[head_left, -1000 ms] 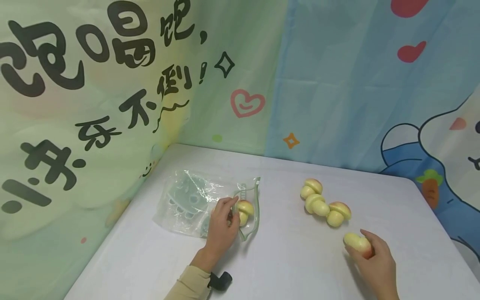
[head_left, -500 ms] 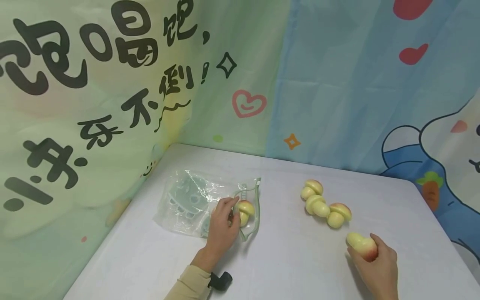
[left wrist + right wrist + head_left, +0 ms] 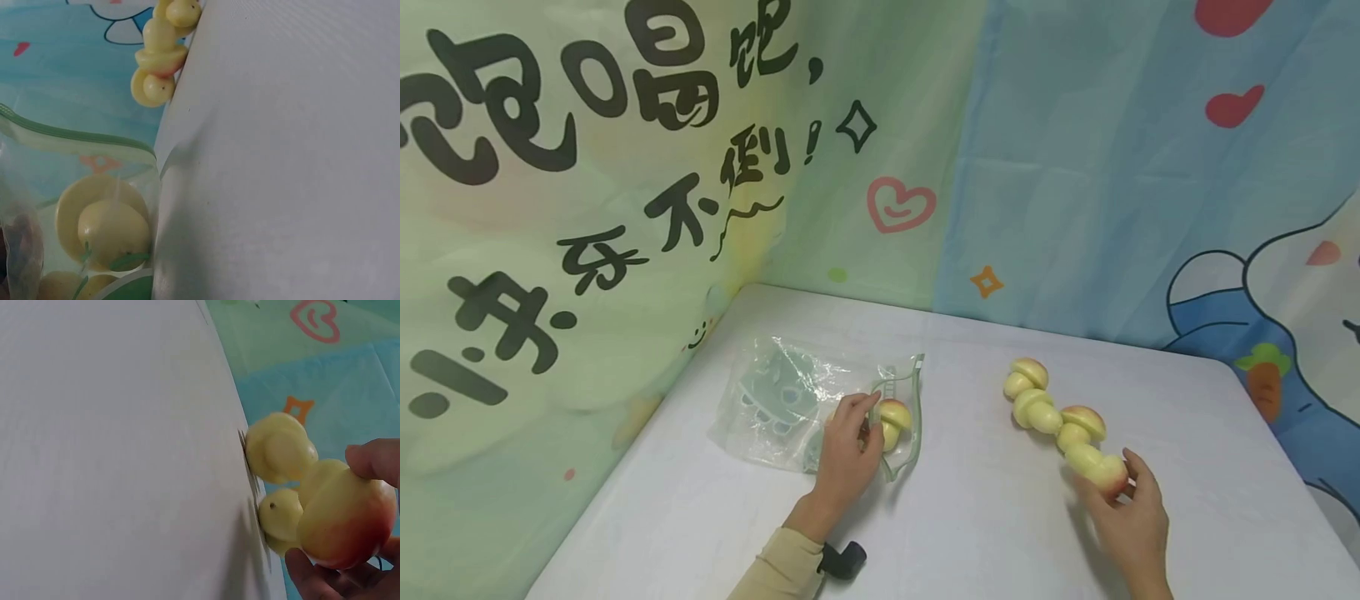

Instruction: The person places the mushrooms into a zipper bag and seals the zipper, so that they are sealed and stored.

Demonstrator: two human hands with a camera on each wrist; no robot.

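My left hand (image 3: 850, 446) holds the upper edge of a clear zip bag (image 3: 838, 379) near its mouth, on the left of the table. Inside the bag's mouth lies a yellow toy mushroom (image 3: 892, 421) with a reddish cap; the left wrist view shows it through the plastic (image 3: 115, 231), with part of another yellow piece below. My right hand (image 3: 1127, 517) grips another toy mushroom (image 3: 1097, 468) between thumb and fingers, its stem pointing away toward three more toy mushrooms (image 3: 1036, 411) lying in a row. In the right wrist view its red-tinged cap (image 3: 350, 525) faces the camera.
The white tabletop (image 3: 970, 500) carries everything. A printed cloth backdrop (image 3: 1075, 183) rises behind and along the left side. A black strap piece (image 3: 842, 561) sits at the left sleeve's cuff.
My right hand has shifted left and slightly away with its toy mushroom, which now overlaps the nearest one of the row in the head view. My left hand and the bag have stayed put.
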